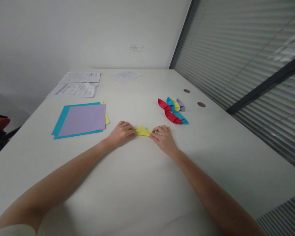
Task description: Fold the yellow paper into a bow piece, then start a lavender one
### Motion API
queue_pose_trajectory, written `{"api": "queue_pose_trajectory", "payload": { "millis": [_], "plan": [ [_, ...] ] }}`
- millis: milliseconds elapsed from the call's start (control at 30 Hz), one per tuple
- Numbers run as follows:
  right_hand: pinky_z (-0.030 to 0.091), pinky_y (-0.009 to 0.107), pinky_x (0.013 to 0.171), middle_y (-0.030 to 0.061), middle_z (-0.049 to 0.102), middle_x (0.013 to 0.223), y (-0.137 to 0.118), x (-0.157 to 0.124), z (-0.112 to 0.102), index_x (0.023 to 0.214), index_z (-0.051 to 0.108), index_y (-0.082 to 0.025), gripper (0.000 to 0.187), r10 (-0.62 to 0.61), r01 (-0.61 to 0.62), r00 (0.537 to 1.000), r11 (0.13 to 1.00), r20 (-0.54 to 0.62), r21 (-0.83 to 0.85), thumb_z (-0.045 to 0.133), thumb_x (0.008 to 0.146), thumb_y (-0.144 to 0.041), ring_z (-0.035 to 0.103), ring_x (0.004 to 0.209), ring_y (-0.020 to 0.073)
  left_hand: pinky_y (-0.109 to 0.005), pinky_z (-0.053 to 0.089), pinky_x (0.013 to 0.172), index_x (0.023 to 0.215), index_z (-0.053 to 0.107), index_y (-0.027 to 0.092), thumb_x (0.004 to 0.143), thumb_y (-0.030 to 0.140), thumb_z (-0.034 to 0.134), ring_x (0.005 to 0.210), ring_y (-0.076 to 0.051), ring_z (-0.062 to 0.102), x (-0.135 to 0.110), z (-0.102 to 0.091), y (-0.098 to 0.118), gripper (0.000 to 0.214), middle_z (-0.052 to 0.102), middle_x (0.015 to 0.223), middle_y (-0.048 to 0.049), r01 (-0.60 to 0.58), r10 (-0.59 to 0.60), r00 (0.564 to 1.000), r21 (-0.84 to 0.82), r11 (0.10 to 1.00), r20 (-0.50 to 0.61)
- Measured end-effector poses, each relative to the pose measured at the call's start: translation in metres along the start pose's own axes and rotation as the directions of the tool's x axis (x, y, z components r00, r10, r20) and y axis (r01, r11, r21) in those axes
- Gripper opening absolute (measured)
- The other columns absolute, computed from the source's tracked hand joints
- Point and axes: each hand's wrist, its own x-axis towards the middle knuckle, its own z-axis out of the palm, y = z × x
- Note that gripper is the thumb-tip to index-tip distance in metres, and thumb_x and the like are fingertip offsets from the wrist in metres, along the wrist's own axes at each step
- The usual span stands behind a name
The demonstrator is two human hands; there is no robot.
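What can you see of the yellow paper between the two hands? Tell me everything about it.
The yellow paper is a small, bright piece, folded into a narrow band running left to right, with a pointed peak at its middle on the far side. It looks like thin paper. The left hand holds its left end and the right hand its right, hiding part of both ends. It is low over the white table; whether it touches the surface is unclear.

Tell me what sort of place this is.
Probably an office or meeting room: a long white table stands against a plain wall, printed sheets lie at its far end, and slatted blinds line the right side.
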Motion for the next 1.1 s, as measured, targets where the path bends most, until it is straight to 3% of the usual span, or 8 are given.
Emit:
{"api": "queue_pose_trajectory", "payload": {
  "millis": [200, 400, 567, 800, 867, 967, 1033, 1100],
  "plan": [
    [0.034, 0.035, 0.078, 0.0059, 0.062, 0.093, 0.005, 0.001, -0.002, 0.083, 0.071, -0.019, 0.010, -0.013, 0.012, 0.999, 1.000, 0.034, 0.028, 0.065, 0.088, -0.026, 0.049, 0.086, 0.0191, -0.030, 0.047, 0.078, 0.093, 0.070, 0.018, 0.093, 0.027, 0.053, 0.086, -0.016, 0.059, -0.002, 0.000, -0.004, 0.020, 0.059, 0.102, -0.0095, 0.081, -0.086, 0.996, -0.136, 0.987, -0.030],
    [0.030, 0.037, 0.078, 0.0065, 0.061, 0.094, 0.005, 0.002, -0.009, 0.081, 0.068, -0.020, 0.015, -0.130, 0.134, 0.991, 0.976, 0.034, -0.174, 0.057, 0.092, -0.022, 0.045, 0.091, 0.0219, -0.031, 0.043, 0.074, 0.085, 0.067, 0.017, 0.094, 0.026, 0.052, 0.078, -0.015, 0.060, -0.002, -0.004, -0.004, 0.020, 0.066, 0.096, -0.0076, -0.021, 0.022, 1.000, 0.099, 0.995, -0.010],
    [0.035, 0.033, 0.078, 0.0067, 0.057, 0.088, 0.007, 0.000, -0.008, 0.081, 0.067, -0.019, 0.020, -0.170, 0.174, 0.984, 0.979, 0.044, -0.105, 0.052, 0.094, -0.019, 0.047, 0.086, 0.0195, -0.029, 0.040, 0.071, 0.085, 0.062, 0.016, 0.097, 0.026, 0.047, 0.079, -0.015, 0.061, 0.000, -0.006, -0.002, 0.022, 0.068, 0.093, -0.0069, -0.056, 0.048, 0.997, 0.143, 0.988, 0.052],
    [0.041, 0.037, 0.082, 0.0108, 0.062, 0.100, 0.010, -0.003, -0.002, 0.088, 0.066, -0.018, 0.013, -0.049, 0.043, 0.996, 0.996, 0.079, 0.080, 0.055, 0.093, -0.024, 0.055, 0.093, 0.0223, -0.030, 0.044, 0.076, 0.089, 0.062, 0.016, 0.095, 0.032, 0.048, 0.085, -0.018, 0.061, 0.001, -0.008, 0.002, 0.022, 0.067, 0.088, -0.0083, 0.108, -0.095, 0.990, -0.115, 0.987, 0.108],
    [0.043, 0.036, 0.081, 0.0086, 0.065, 0.093, 0.010, -0.002, -0.001, 0.090, 0.065, -0.019, 0.015, 0.043, -0.057, 0.997, 0.971, 0.066, 0.232, 0.054, 0.094, -0.026, 0.057, 0.090, 0.0213, -0.028, 0.045, 0.071, 0.093, 0.062, 0.015, 0.093, 0.037, 0.051, 0.077, -0.016, 0.061, 0.003, -0.007, 0.005, 0.025, 0.067, 0.085, -0.0074, 0.262, -0.243, 0.965, -0.312, 0.913, 0.099],
    [0.045, 0.030, 0.070, 0.0041, 0.065, 0.079, 0.008, 0.000, 0.001, 0.085, 0.065, -0.019, 0.018, 0.241, -0.222, 0.970, 0.839, 0.028, 0.496, 0.057, 0.091, -0.033, 0.058, 0.074, 0.0171, -0.025, 0.046, 0.060, 0.090, 0.060, 0.015, 0.086, 0.047, 0.059, 0.065, -0.013, 0.061, 0.007, -0.005, 0.013, 0.033, 0.070, 0.078, -0.0057, 0.460, -0.474, 0.865, -0.643, 0.612, 0.167],
    [0.043, 0.027, 0.061, 0.0023, 0.064, 0.073, 0.006, 0.002, 0.002, 0.077, 0.066, -0.019, 0.023, 0.369, -0.315, 0.928, 0.715, 0.046, 0.624, 0.061, 0.086, -0.040, 0.055, 0.065, 0.0146, -0.024, 0.047, 0.059, 0.083, 0.057, 0.015, 0.081, 0.050, 0.064, 0.064, -0.013, 0.062, 0.010, -0.004, 0.017, 0.036, 0.072, 0.078, -0.0075, 0.477, -0.539, 0.814, -0.778, 0.409, 0.216],
    [0.041, 0.026, 0.057, 0.0017, 0.064, 0.069, 0.005, 0.004, 0.004, 0.070, 0.067, -0.018, 0.028, 0.447, -0.389, 0.888, 0.600, 0.111, 0.699, 0.066, 0.080, -0.045, 0.053, 0.061, 0.0134, -0.025, 0.048, 0.059, 0.077, 0.055, 0.015, 0.075, 0.050, 0.070, 0.063, -0.013, 0.063, 0.013, -0.003, 0.020, 0.039, 0.073, 0.077, -0.0089, 0.467, -0.563, 0.789, -0.836, 0.288, 0.246]
  ]
}}
